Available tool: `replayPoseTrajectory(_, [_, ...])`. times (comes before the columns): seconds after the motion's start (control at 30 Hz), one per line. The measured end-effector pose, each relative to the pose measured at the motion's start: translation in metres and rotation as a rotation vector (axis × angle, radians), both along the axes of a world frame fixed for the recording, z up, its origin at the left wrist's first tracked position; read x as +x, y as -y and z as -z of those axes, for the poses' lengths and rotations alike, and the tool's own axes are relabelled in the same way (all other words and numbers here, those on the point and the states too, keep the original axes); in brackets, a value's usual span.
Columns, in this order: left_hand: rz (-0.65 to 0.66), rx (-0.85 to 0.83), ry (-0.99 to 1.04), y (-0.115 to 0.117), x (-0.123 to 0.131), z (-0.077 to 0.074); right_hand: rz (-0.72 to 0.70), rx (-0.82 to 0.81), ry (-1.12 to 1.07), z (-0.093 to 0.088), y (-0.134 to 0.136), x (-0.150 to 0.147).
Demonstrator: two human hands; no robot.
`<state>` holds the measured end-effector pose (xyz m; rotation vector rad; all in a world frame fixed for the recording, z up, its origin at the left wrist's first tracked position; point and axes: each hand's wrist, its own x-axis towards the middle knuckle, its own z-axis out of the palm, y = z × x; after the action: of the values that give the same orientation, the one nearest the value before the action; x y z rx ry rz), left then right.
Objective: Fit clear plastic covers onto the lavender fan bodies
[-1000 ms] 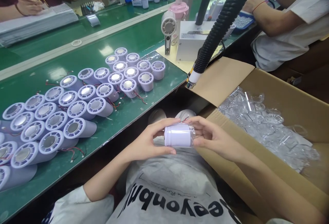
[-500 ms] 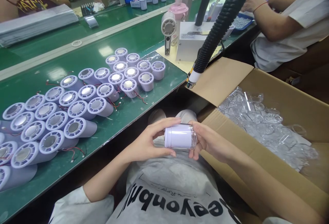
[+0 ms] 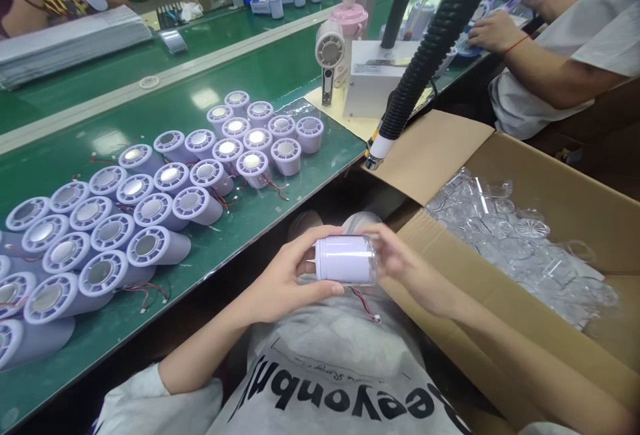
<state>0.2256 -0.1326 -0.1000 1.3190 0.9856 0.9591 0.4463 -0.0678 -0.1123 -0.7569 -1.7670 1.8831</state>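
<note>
My left hand [image 3: 287, 275] is wrapped round a lavender fan housing [image 3: 343, 258], which lies sideways above my lap. A clear plastic cover [image 3: 371, 260] is around the housing, its clear end facing right. Red and black wires with a white plug [image 3: 367, 307] hang below it. At the cover's right end is my right hand [image 3: 400, 262], its fingers smeared by motion; whether they touch the cover I cannot tell. Several similar lavender housings [image 3: 150, 208] stand in rows on the green bench, metal discs upward and thin wires beside them.
An open cardboard box [image 3: 565, 188] at the right holds many clear plastic covers [image 3: 520, 235]. A black flexible hose [image 3: 423, 55] hangs over the bench corner. A handheld fan [image 3: 329, 55] and a white box-shaped device [image 3: 375, 78] stand behind. A co-worker's hand [image 3: 493, 30] is at upper right.
My right hand's fingers have shifted at the cover's end and become blurred. The held housing has moved slightly left, and its wires now hang in view below it.
</note>
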Motion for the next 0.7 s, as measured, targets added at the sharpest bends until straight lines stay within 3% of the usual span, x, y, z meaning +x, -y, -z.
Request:
replayPoseTrajectory(0.1, [0.020,-0.099,0.058,0.000,0.000,-0.002,0.032,0.750,-0.072,0.002,-0.003,0.005])
replayPoseTrajectory(0.17, [0.048,-0.125,0.077,-0.001,0.000,-0.001,-0.040,0.906,-0.061,0.000,-0.004,0.008])
replayPoseTrajectory(0.2, [0.059,-0.114,0.081,-0.002,-0.001,0.000,-0.049,0.855,-0.038,-0.001,-0.004,0.009])
replayPoseTrajectory(0.3, [0.096,-0.051,0.108,-0.004,-0.002,0.000,0.005,0.464,-0.007,-0.005,-0.003,0.012])
replayPoseTrajectory(0.37, [0.128,-0.067,0.137,-0.003,-0.003,0.000,0.037,0.286,-0.015,-0.008,-0.002,0.012])
replayPoseTrajectory(0.53, [0.156,-0.166,0.165,-0.001,-0.003,0.007,0.049,0.180,0.026,-0.012,-0.002,0.010])
replayPoseTrajectory(0.7, [0.131,-0.304,0.207,0.001,0.004,0.019,0.048,-0.047,0.011,-0.002,0.010,0.001])
